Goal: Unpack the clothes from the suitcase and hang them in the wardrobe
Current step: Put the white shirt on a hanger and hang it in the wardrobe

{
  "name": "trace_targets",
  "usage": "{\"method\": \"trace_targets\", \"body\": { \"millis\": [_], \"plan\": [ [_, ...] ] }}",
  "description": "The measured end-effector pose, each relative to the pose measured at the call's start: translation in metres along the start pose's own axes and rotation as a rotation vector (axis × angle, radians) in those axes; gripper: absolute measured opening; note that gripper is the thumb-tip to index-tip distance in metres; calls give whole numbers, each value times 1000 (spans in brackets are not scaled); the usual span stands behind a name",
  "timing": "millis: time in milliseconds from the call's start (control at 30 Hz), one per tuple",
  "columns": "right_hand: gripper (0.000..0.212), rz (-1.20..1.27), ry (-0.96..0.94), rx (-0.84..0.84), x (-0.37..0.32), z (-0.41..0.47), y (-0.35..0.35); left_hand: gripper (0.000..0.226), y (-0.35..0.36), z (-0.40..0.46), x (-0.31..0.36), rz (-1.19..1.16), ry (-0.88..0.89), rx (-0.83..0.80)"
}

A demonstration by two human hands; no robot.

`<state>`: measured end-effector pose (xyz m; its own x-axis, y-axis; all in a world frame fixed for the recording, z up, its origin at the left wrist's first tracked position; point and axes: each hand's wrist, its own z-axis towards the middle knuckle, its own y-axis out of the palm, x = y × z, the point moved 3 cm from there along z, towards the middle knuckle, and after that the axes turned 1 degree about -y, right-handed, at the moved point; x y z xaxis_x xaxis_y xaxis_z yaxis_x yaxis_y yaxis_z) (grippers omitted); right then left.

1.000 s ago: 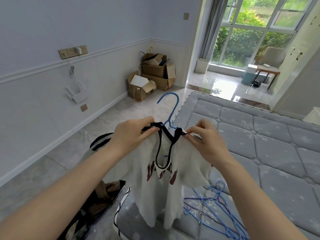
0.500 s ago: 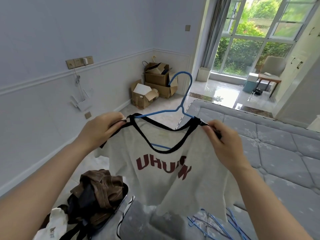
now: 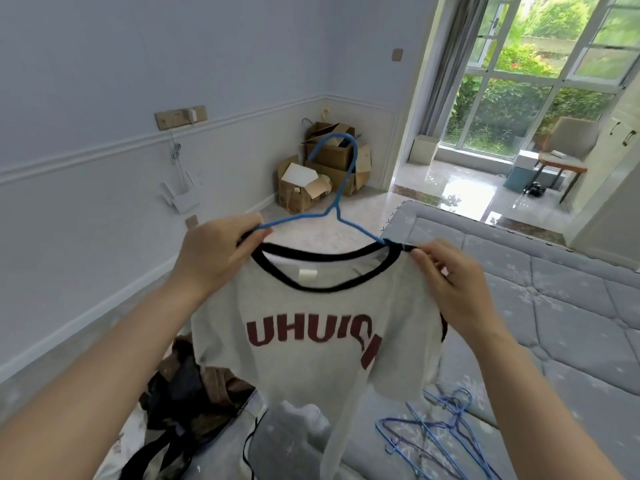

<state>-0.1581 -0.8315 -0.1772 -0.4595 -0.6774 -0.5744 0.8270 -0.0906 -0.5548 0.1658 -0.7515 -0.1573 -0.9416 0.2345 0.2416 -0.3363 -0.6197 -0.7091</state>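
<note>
Mid-frame, the left hand and right hand each pinch a shoulder of the grey T-shirt on its blue hanger.

A big grey quilted mattress fills the right side. A heap of thin blue wire hangers lies on its near part. Left of the mattress is the pale shiny tile floor. Brown cardboard boxes sit on the floor past the mattress, against the wall.
</note>
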Motion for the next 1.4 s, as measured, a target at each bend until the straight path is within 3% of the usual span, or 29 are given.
{"method": "trace_targets", "body": {
  "millis": [100,233,433,567,800,1233,1400],
  "plan": [
    [17,80,37,-101,-1,1,9,24,-6,-16,3,50,-49,16],
    [10,73,-81,-201,-14,1,28,25,-17,-38,7,65,-154,3],
    [14,234,-42,-224,-16,-3,33,21,-36,-72,25,-8,-339,87],
    [14,391,-3,-217,-18,-10,30,23,-44,-108,45,86,-412,144],
    [13,572,-40,-437,-50,-42,62,24,-82,-199,84,267,-659,158],
    [17,826,-190,-786,-215,-110,129,26,-232,-353,146,587,-904,311],
    [18,949,-272,-914,-305,-155,150,27,-303,-415,172,848,-987,476]
  ]
}}
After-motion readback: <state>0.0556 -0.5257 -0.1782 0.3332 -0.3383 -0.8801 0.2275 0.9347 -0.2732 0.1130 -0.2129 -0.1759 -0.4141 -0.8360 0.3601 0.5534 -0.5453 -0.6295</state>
